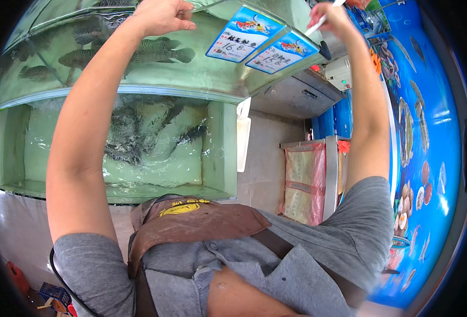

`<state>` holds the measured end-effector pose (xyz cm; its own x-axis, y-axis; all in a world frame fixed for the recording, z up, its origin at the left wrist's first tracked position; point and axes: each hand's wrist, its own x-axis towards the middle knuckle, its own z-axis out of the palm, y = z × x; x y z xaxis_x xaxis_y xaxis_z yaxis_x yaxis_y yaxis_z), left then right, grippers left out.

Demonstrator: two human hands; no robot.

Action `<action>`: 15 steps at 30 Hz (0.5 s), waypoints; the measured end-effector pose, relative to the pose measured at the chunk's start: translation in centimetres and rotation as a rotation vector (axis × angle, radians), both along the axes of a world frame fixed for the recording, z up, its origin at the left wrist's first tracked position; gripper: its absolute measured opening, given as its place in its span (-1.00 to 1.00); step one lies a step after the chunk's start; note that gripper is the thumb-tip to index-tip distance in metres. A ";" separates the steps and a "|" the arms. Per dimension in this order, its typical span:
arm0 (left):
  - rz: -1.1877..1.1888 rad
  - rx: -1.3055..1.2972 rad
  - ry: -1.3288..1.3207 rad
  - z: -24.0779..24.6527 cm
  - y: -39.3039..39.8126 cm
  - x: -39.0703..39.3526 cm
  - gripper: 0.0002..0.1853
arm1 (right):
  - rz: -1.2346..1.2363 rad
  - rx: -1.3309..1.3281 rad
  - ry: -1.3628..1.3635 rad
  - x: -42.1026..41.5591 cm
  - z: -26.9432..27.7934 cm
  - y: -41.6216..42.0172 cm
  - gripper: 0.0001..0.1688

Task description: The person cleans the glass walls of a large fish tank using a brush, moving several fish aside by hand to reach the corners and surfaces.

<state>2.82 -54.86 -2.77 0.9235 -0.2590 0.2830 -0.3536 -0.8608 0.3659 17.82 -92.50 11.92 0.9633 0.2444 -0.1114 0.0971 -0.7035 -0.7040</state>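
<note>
My left hand point(163, 16) is at the top edge of the picture, by the rim of the upper glass fish tank point(217, 77). Its thumb and fingers are apart, and I see no object between them. My right hand point(330, 18) is blurred and grips a thin white rod point(316, 24), whose upper end runs out of view. It is above the tank's right corner. Two blue-and-white price cards point(244, 33) with handwriting hang on the glass. Behind the glass, a dark banded fish point(160, 50) lies among several others.
Below is an open green tank point(221, 158) of rippling water with dark fish point(194, 134). On the right are a steel cabinet point(293, 93), a pink-wrapped stack point(305, 178) and a blue wall point(435, 138) printed with seafood. A red container point(17, 277) and a blue crate point(55, 293) sit lower left.
</note>
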 end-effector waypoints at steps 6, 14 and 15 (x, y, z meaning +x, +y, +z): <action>0.006 0.022 0.029 -0.1 0.0 0.1 -0.66 | -0.077 0.088 -0.119 0.2 6.0 0.1 -0.79; -0.016 -0.015 0.025 0.2 -0.2 -0.1 -0.66 | 0.029 -0.130 -0.004 -1.0 -3.4 1.6 -0.81; -0.006 -0.012 -0.001 0.3 0.2 -0.2 -0.67 | -0.005 -0.037 0.002 -0.4 -2.0 1.9 -0.83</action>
